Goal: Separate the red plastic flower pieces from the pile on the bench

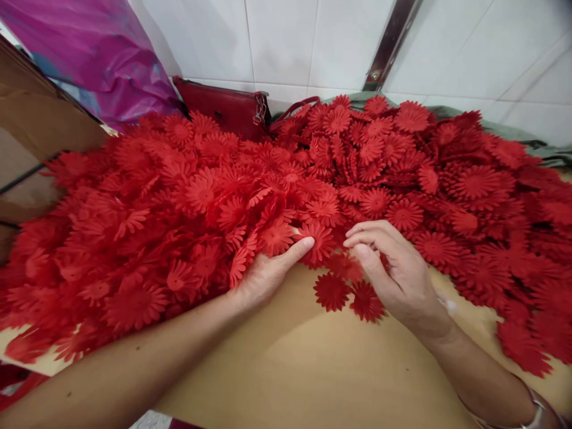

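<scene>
My left hand (pixel 268 271) reaches into the heap and is closed on a red artificial flower (pixel 318 243), with the thumb pressed on its petals. More red flowers crowd around and over its fingers, which are mostly hidden. My right hand (pixel 395 268) hovers just to the right, its thumb and fingertips brought together in a pinch. What lies between those fingertips, if anything, I cannot make out. A blurred red flower shape shows just below and left of them. Two darker red flowers (pixel 331 291) lie on the tabletop (pixel 286 363) under the right hand.
Large piles of red flowers (pixel 478 182) spread to both sides. Behind them are a dark red purse (pixel 223 107) and a white tiled wall (pixel 281 42). A purple plastic bag (pixel 102 53) and a cardboard box (pixel 40 101) stand at the left.
</scene>
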